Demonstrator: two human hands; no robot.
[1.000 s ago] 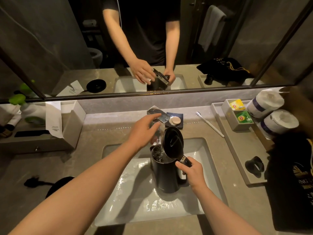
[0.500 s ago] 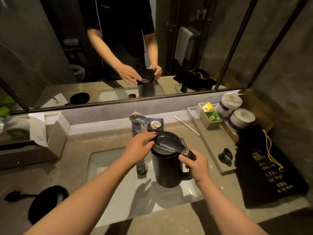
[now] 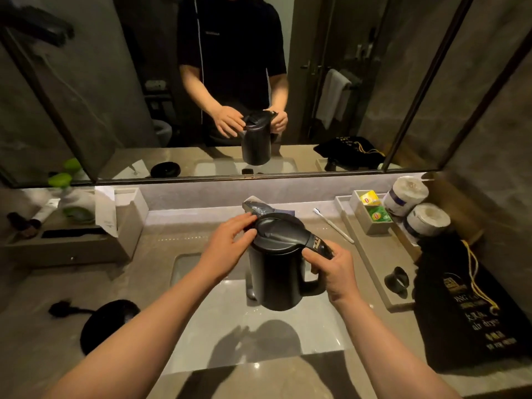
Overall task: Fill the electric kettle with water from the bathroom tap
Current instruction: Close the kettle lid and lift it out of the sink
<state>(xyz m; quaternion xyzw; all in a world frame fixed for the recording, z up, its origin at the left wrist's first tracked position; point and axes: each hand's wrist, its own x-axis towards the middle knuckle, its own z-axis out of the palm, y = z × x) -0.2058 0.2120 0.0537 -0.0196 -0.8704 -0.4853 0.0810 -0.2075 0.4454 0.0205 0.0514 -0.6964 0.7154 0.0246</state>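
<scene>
A black electric kettle (image 3: 276, 277) hangs upright above the white sink (image 3: 259, 335), its lid down. My right hand (image 3: 336, 272) grips the kettle's handle. My left hand (image 3: 227, 246) lies with spread fingers against the lid's left edge. The tap (image 3: 256, 207) stands just behind the kettle, mostly hidden by it; no running water is visible.
The black kettle base (image 3: 106, 323) with its cord lies on the counter at the left. A toothbrush (image 3: 334, 226), a tray (image 3: 374, 254) with tea bags, toilet rolls (image 3: 414, 205) and a black bag (image 3: 466, 306) are at the right. A mirror (image 3: 115, 96) fills the wall ahead.
The kettle's lid went from open under the tap to down. The kettle rose out of the sink, and my left hand moved from the tap to the lid.
</scene>
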